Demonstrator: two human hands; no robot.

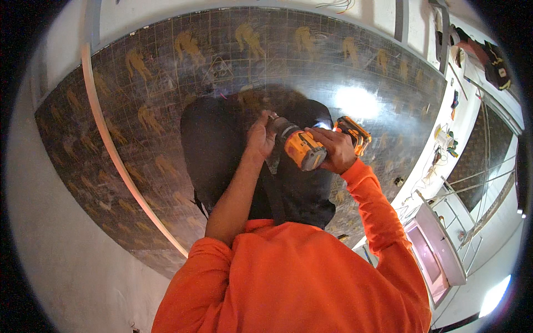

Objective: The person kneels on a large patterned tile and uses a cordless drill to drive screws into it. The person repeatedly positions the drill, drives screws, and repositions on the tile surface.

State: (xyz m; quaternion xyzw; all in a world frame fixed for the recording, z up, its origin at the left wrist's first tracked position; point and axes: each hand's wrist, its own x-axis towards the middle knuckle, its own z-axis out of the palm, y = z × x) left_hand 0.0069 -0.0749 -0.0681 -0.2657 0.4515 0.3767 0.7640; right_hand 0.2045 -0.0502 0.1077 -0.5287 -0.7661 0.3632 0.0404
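Left hand pinching tip of drill, right hand round handle, within edges of board; tip work seemingly unfinished.

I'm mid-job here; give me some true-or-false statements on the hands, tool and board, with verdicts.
1. The right hand grips a yellow-and-black cordless drill. True.
2. The left hand hangs far from the drill. False: its fingers are at the drill's front end.
3. A bright glare shows on the dark board with faded yellow markings. True.
4. The long, narrow, pale strip lies right of both hands. False: it lies to their left.
5. The right forearm is covered by an orange fabric sleeve. True.
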